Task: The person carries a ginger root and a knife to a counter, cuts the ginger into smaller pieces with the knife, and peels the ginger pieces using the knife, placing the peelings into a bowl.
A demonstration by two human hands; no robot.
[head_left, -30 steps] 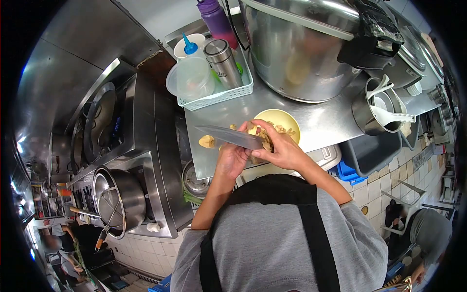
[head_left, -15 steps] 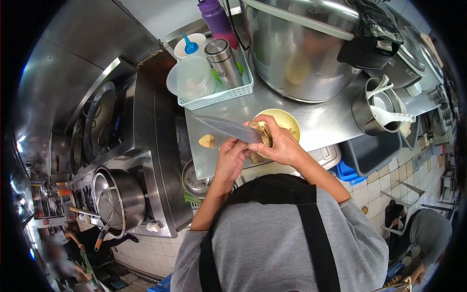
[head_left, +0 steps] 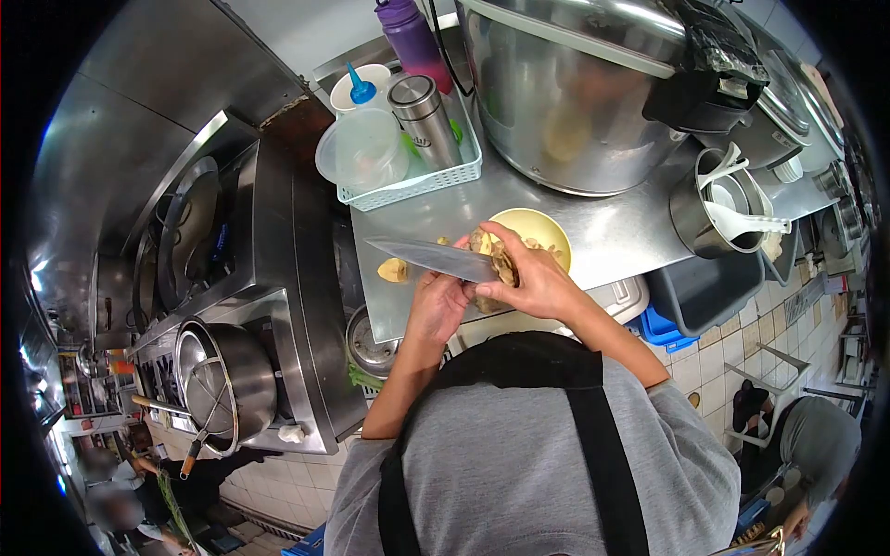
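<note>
A large kitchen knife (head_left: 431, 257) points left across my hands, its broad blade tilted. My right hand (head_left: 538, 285) is closed around the knife's heel end; the handle is hidden. Against the blade lies a knobbly brown piece of ginger (head_left: 481, 243), partly pared to yellow. My left hand (head_left: 440, 308) is closed on the ginger from below, its fingertips partly behind the blade. Just beyond my right hand sits a yellow bowl (head_left: 535, 222) with small pale bits in it. A peeled ginger piece (head_left: 392, 270) rests on the steel table to the left.
A light-blue basket (head_left: 413, 190) holds a steel flask, tubs and a bottle. Behind stands a big steel cooker (head_left: 575, 102). On the right are a steel pot with ladles (head_left: 723, 208) and a grey bin (head_left: 709, 292). A stove with a pot (head_left: 250, 394) is left; other people are nearby.
The knife and both hands have shifted only slightly, and more pared yellow ginger shows beside the blade. At lower left, the people have moved.
</note>
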